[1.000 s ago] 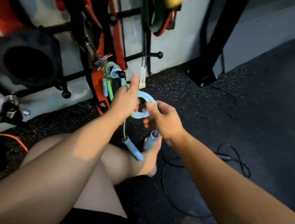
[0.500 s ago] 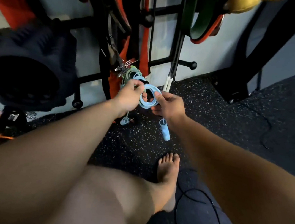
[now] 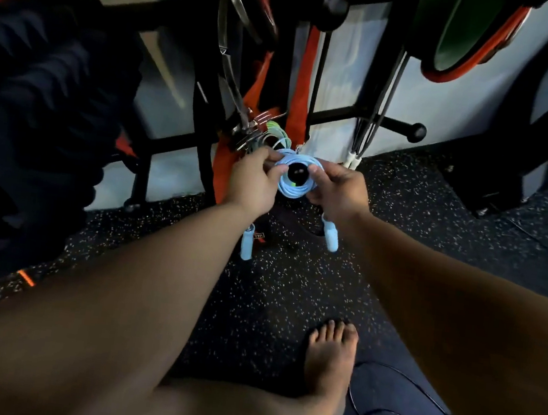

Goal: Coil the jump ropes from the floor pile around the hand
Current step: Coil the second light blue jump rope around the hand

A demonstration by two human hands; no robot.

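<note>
Pinched from both sides: your left hand [image 3: 251, 180] and right hand [image 3: 340, 191] grip the coiled blue jump rope [image 3: 289, 192], a black rack peg [image 3: 297, 173] showing through its middle. Its handles [image 3: 330, 236] dangle below, above the speckled floor [image 3: 272, 293]; a green coil [image 3: 276, 131] hangs just behind.

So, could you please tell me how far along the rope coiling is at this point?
Done: the light blue rope is fully coiled, its two handles dangling below; a green coil already hangs on the rack. In hand: the left hand and right hand pinch the blue coil's sides, a black peg knob showing through its centre. Left: a thin black cord, possibly another rope, lies loose on the floor.
</note>
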